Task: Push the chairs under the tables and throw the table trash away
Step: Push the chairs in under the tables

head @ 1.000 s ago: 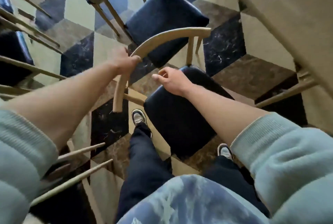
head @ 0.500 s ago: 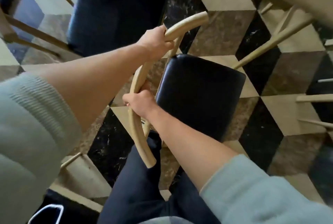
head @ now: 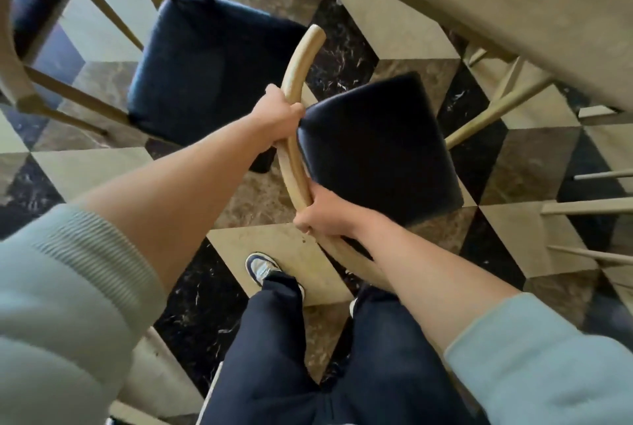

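A chair (head: 376, 140) with a dark blue padded seat and a curved pale wooden backrest stands right in front of me. My left hand (head: 279, 116) is closed around the upper part of the backrest. My right hand (head: 320, 215) grips the lower part of the same curved rail. The chair's seat points toward the beige table (head: 496, 3) at the upper right, and its front edge lies close to the table's edge. No trash is visible.
A second dark blue chair (head: 205, 61) stands to the left, touching or nearly touching the held one. Another chair (head: 30, 13) sits at the far left edge. Wooden chair legs (head: 589, 209) stick in from the right. The floor is patterned tile.
Both hands took hold of the backrest; the right hand, free a second ago, now grips it. The chair has turned and moved toward the table at the right.
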Motion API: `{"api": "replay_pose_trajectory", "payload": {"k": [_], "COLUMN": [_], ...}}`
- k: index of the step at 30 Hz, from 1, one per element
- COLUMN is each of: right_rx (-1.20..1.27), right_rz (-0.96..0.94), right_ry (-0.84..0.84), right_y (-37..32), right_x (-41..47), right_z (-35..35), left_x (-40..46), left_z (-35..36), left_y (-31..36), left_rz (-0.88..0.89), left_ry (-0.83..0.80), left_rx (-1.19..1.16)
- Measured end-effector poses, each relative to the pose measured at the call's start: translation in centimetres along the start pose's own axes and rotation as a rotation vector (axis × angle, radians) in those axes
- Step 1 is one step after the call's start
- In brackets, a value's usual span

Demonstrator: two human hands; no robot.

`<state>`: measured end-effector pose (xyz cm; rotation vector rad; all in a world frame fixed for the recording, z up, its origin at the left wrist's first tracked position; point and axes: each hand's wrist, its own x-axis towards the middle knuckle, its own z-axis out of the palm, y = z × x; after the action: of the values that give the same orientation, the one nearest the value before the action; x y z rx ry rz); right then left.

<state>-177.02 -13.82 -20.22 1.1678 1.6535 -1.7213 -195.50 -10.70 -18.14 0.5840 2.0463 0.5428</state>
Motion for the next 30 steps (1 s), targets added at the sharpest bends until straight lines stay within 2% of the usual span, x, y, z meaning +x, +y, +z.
{"api": "replay_pose_trajectory", "payload": {"k": [4,8,13,17,24,30], "right_rx": [-0.138,-0.297,-0.417,-0.519,-0.534,-0.548], "right_rz": [0.002,-0.036,-0.113,-0.122,-0.119,-0.143], "right_ry": [-0.040,-0.050,0.003,-0.025,0.025,0.015], "right_y": [2.4,3.5,5.0,7.0,10.6,11.0], "right_x": [-1.7,-2.6,-3.5,-3.7,-4.9,-5.1], "right_z": [-5.2,-11.0,-18.3,-24.3,-32.6,-33.0], "left_x": [-1.0,-1.3,-1.0,-0.3,1.1,1.0], "left_z": [2.1,4.3,7.2,11.2,16.9,16.9], "left_y": [1.6,3.4,7.2,11.0,17.6,18.2], "left_rz": [-0.116,-0.238,-0.331,-0.385,-0.369,-0.431], "left_ry": [-0.001,0.077,0.102,0.122,0.073,0.006], "left_rx": [-0.172,-0.308,-0.403,-0.465,-0.383,-0.253]}}
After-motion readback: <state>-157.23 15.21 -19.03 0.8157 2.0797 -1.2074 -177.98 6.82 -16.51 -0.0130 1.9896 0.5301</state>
